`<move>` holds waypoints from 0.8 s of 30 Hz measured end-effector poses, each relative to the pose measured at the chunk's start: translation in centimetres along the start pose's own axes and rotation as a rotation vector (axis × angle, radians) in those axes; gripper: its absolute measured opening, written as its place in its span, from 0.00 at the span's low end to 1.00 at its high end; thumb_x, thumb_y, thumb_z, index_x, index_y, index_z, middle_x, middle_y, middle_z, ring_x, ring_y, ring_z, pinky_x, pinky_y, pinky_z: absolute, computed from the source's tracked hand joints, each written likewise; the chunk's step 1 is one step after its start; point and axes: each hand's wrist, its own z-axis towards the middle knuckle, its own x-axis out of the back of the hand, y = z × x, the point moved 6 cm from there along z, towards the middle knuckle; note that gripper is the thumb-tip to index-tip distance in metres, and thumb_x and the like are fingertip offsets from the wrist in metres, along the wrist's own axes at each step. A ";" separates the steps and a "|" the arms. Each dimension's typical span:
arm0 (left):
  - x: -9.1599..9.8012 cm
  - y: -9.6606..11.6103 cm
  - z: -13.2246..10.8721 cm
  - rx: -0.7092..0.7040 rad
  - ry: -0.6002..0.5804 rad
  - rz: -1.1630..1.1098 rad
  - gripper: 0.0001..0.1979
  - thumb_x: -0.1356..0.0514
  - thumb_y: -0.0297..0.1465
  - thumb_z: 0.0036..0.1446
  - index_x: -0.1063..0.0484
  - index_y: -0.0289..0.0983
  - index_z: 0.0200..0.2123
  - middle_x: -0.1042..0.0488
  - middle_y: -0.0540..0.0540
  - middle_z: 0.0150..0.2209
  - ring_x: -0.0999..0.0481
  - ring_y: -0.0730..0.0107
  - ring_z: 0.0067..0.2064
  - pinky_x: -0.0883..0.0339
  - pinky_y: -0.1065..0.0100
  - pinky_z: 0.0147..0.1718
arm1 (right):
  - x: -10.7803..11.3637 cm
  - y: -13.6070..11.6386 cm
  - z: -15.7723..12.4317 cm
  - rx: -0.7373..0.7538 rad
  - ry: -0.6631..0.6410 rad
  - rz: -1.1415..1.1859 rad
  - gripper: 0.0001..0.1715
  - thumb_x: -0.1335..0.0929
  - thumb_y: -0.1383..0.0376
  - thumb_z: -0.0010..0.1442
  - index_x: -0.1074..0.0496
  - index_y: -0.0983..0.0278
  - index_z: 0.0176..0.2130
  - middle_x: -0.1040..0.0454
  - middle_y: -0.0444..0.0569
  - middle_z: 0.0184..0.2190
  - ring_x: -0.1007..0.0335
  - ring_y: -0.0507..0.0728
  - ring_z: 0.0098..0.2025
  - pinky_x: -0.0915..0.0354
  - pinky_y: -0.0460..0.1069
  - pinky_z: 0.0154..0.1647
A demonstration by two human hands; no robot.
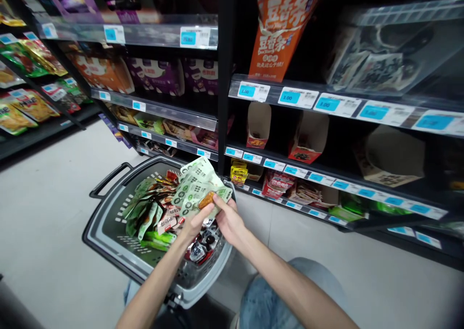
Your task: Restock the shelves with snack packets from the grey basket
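Note:
Several pale green snack packets (197, 186) are fanned out in my two hands, above the right part of a grey shopping basket (103, 222). My left hand (197, 221) grips their lower edge from the left. On the right side, my right hand (227, 218) pinches the same packets, its thumb over the front one. Beneath, the basket holds a heap of dark green packets (139, 208), pink-and-white packets (169, 220), bright green packets (157, 240) and dark round-patterned packets (203, 244). Parts of that heap are hidden by my hands and the fanned packets.
Black shelving with price tags (290, 97) runs along the front. An orange display box (275, 34) and a clear bin (391, 53) stand on the right shelf. Below are open cartons (308, 135). My jean-covered knee (268, 300) is close to the basket. Pale floor (47, 198) spreads at left.

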 end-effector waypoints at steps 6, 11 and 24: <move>-0.5 2.0 0.0 0.062 0.164 -0.377 0.34 0.28 0.43 0.40 0.25 0.36 0.52 0.19 0.40 0.46 0.21 0.47 0.51 0.31 0.49 0.56 | 0.4 0.0 0.1 0.007 -0.016 -0.096 0.33 0.18 0.69 0.38 0.25 0.64 0.45 0.18 0.48 0.40 0.21 0.61 0.46 0.27 0.55 0.51; -2.2 1.8 -0.8 0.011 0.229 -0.393 0.33 0.30 0.45 0.44 0.27 0.38 0.53 0.20 0.41 0.47 0.22 0.50 0.53 0.32 0.52 0.58 | 0.0 1.4 -0.8 -0.039 0.006 0.044 0.34 0.19 0.68 0.41 0.25 0.62 0.49 0.18 0.47 0.42 0.22 0.61 0.47 0.28 0.56 0.54; -0.1 3.0 0.3 -0.015 -0.379 0.053 0.52 0.22 0.45 0.14 0.24 0.42 0.52 0.22 0.40 0.51 0.32 0.33 0.61 0.31 0.44 0.55 | -0.4 0.9 -1.9 -0.321 -0.120 0.050 0.32 0.19 0.59 0.39 0.25 0.64 0.44 0.18 0.50 0.42 0.23 0.64 0.50 0.28 0.59 0.54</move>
